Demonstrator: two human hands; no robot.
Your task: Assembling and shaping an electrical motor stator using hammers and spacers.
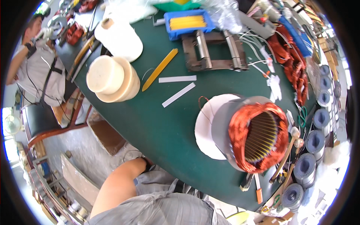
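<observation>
the stator (257, 138) is on the right half of the green table (150, 131), its open bore facing the camera. orange-red copper winding (240, 135) rings the near end; the grey casing (221, 125) meets a white round pad (205, 129) at the other end. a thin copper wire loop (202, 100) shows beside the pad.

the left forearm (116, 183) enters from below. the left hand (149, 163), past a dark wrist band, is mostly obscured near the table edge; cannot tell whether it is spread, closed or holding anything. the right hand is out of view; state cannot be told.

just below the stator: an orange-handled tool (258, 190). to its right: a mallet (287, 155). left of it, well apart: two white strips (177, 79), a yellow strip (160, 69) and a cream flanged piece (129, 80). farther back: a metal frame (215, 64) with two bars, and a blue tray (173, 33) holding yellow strips. upper left, a co-worker (41, 77) is seated.
</observation>
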